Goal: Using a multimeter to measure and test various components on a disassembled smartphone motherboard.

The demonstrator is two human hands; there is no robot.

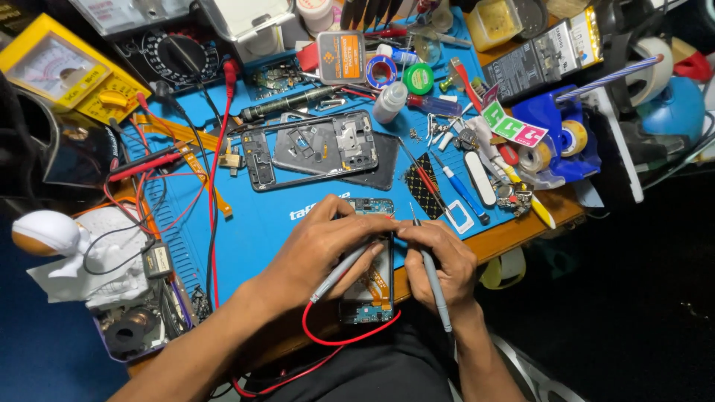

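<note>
Left hand [320, 242] pinches a grey red-wired test probe [344, 268], right hand [439, 260] grips another grey probe [432, 279], tips braced onto the opened phone's circuit board [370, 294] at six o'clock on the blue mat [261, 223]

The left hand [324, 242] and right hand [439, 260] cover the middle of the opened phone [370, 286], so where the grey probe [339, 272] and the other grey tool [432, 279] touch it is hidden. The phone's small parts are too fine to make out. The yellow meter [63, 71] is cut by the left edge, and its dial blurs. The red wire [328, 346] slips out of sight under the left forearm. Top-edge jars are cropped.
</note>
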